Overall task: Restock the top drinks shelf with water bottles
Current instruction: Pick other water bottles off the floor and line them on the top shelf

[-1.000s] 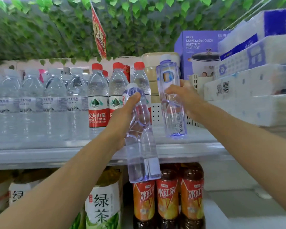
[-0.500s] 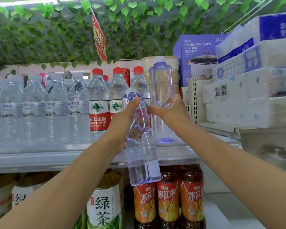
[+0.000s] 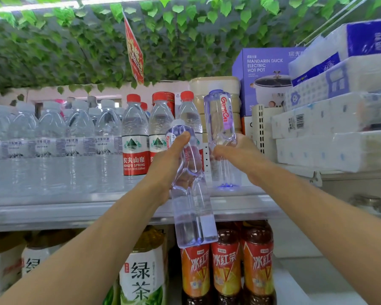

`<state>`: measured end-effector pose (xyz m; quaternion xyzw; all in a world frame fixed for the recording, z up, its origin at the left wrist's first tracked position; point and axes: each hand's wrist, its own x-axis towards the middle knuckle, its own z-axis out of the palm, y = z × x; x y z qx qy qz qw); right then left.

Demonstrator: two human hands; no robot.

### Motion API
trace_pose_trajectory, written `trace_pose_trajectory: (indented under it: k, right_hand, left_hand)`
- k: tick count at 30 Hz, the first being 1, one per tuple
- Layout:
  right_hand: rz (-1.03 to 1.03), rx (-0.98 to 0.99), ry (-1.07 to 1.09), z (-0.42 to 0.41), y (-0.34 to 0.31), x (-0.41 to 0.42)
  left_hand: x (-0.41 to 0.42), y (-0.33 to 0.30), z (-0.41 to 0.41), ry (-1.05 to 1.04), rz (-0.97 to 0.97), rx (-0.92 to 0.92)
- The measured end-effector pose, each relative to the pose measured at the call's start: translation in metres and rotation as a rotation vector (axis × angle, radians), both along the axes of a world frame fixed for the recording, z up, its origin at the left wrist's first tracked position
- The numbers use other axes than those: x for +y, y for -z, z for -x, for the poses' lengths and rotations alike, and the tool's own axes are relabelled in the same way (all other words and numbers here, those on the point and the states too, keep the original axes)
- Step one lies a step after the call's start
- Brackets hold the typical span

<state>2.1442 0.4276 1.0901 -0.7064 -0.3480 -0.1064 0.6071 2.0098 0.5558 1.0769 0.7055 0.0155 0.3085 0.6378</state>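
Right hand (image 3: 235,154) grips Ganten bottle (image 3: 221,137) upright on top shelf (image 3: 75,213), right of red-capped bottles (image 3: 134,137); left hand (image 3: 169,166) grips second bottle (image 3: 190,194) before the shelf edge.

left arm: raised forward, left hand (image 3: 163,166) curled round a bottle (image 3: 191,194), thumb on top | right arm: raised forward, right hand (image 3: 235,154) gripping another bottle (image 3: 221,137), just right of the left hand

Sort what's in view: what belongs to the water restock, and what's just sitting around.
Job:
left hand holding purple-tinted bottle
right hand holding Ganten bottle
top shelf
red-capped bottles

Not the job:
iced tea bottles
green tea bottle
hot pot box
tissue packs
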Motion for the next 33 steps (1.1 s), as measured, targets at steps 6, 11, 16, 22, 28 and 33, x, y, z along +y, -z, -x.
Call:
trace_pose_trajectory:
  k: [6, 11, 16, 22, 28, 33]
  right_hand:
    - [0.068, 0.002, 0.043, -0.012, -0.002, 0.013]
    - [0.088, 0.057, 0.051, -0.026, -0.01, 0.031]
    - [0.106, 0.105, 0.062, -0.035, -0.013, 0.044]
    - [0.151, 0.111, 0.099, -0.044, -0.014, 0.051]
    - [0.197, 0.146, 0.085, -0.042, -0.013, 0.047]
    - [0.075, 0.09, 0.108, -0.014, -0.008, 0.019]
  left_hand:
    - [0.003, 0.0, 0.001, -0.013, -0.013, 0.001]
    - [0.005, 0.001, 0.0, -0.001, 0.002, -0.012]
    - [0.008, 0.002, -0.005, 0.011, 0.0, -0.025]
    - [0.011, 0.003, -0.008, 0.001, -0.026, -0.024]
    - [0.009, 0.003, -0.006, -0.015, -0.049, -0.006]
    - [0.006, -0.007, 0.002, -0.043, -0.103, 0.052]
